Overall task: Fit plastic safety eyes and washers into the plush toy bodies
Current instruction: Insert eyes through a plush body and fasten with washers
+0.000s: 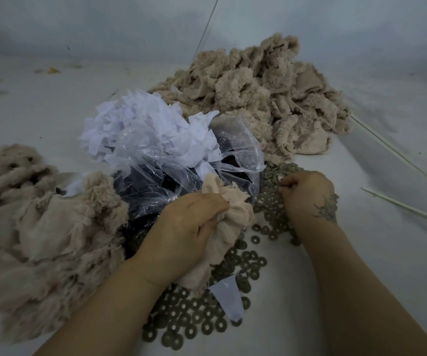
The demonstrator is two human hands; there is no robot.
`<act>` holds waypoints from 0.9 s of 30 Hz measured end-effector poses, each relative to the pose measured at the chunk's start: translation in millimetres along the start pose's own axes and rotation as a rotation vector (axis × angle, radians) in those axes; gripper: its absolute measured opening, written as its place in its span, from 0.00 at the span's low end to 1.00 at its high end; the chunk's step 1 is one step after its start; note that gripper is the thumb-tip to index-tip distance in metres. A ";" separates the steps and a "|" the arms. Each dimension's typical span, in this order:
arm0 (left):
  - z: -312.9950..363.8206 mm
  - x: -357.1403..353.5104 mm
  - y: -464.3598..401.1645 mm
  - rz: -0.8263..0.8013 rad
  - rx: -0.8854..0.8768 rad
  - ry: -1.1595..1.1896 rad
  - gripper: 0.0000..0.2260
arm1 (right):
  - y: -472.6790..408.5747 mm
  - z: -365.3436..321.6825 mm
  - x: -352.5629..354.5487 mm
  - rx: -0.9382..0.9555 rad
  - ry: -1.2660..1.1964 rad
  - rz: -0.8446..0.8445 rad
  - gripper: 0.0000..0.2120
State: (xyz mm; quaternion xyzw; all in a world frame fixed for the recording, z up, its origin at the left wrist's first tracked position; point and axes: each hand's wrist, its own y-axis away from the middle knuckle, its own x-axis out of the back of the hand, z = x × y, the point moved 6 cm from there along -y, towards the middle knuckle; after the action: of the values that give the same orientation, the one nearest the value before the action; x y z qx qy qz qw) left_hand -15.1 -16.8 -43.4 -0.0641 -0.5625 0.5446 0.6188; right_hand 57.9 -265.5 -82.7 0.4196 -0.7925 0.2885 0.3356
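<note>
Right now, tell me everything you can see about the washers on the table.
The washers are small flat rings, dull olive-grey, each with a round centre hole; their material is hard to tell. They lie loose in a scattered heap on the white table, running from the near edge up past the right hand, which rests on the pile and pinches something small. A white paper scrap lies over some.
</note>
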 end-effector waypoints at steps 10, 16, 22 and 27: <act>-4.7 -2.2 -0.6 0.012 0.043 0.001 0.06 | 79.0 -71.4 19.9 0.457 -0.622 -0.028 0.09; -7.7 3.4 -2.4 0.036 0.084 0.054 0.06 | 88.0 -81.3 7.6 0.490 -0.716 -0.150 0.08; -11.0 10.1 -4.0 0.125 0.161 0.137 0.04 | 93.5 -86.9 10.0 0.672 -0.676 -0.100 0.10; -14.5 11.3 -3.9 0.150 0.213 0.189 0.04 | 97.3 -92.2 14.0 0.870 -0.597 -0.057 0.09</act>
State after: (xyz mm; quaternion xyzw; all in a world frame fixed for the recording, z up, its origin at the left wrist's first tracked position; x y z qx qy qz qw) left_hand -4.2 -2.2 -38.9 -0.0907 -0.4345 0.6374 0.6298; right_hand -4.9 -157.1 -32.9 0.6055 -0.6488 0.4495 -0.1019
